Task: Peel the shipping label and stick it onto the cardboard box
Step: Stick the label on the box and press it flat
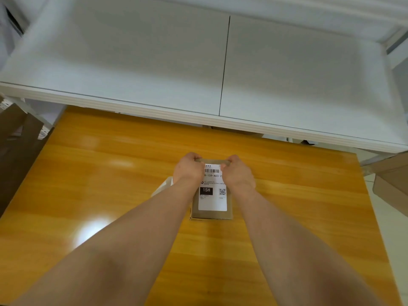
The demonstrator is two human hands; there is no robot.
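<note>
Both forearms reach out; left hand (pixel 188 167) and right hand (pixel 237 173) grip the cardboard box (pixel 212 214) at its far edge, shipping label (pixel 212 195) between them.

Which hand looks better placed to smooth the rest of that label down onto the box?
Probably the right hand. It rests on the shipping label beside the label's open lower part, while the left hand sits nearer the cardboard box edge. It's close, though.
</note>
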